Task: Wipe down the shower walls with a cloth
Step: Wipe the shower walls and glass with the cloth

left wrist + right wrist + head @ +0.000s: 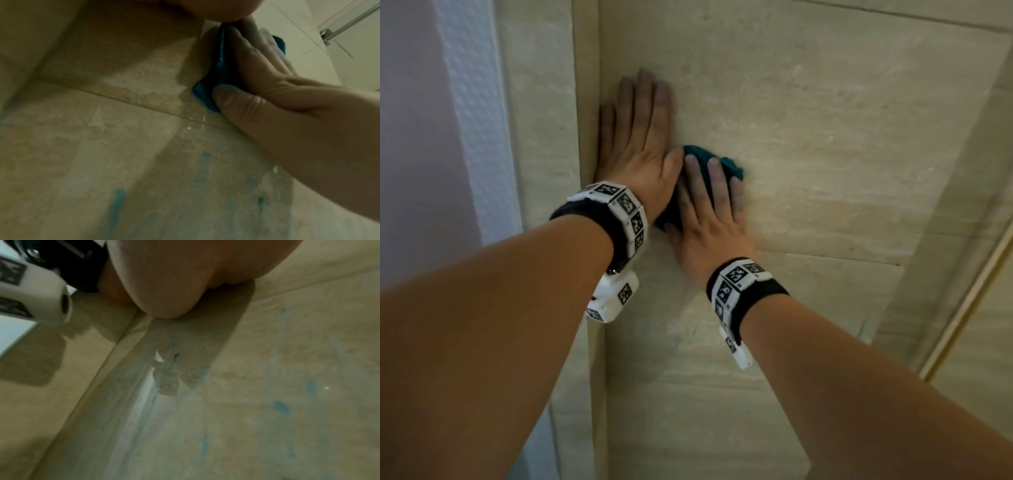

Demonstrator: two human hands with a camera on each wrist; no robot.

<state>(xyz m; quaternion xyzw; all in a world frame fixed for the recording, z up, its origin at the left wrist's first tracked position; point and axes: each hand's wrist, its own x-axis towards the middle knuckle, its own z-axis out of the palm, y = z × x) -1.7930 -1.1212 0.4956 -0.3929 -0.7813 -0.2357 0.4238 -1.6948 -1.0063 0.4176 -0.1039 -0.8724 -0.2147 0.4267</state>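
A teal cloth (700, 153) lies bunched against the beige tiled shower wall (825, 130). My right hand (709, 212) presses it flat to the tile, fingers straight over it and thumb at its lower edge. In the left wrist view the same cloth (206, 95) shows under that right hand (267, 73). My left hand (638, 133) rests open and flat on the wall just left of the cloth, its thumb side touching the cloth's top. Only the heel of my right palm (185, 280) shows in the right wrist view.
A tiled corner edge (585, 102) runs down just left of my left hand, with a white textured wall (476, 102) beyond. A door frame strip (962, 308) borders the right side. Blue-green streaks (117, 203) mark the wet tile below the hands. A metal rail (349, 19) sits far right.
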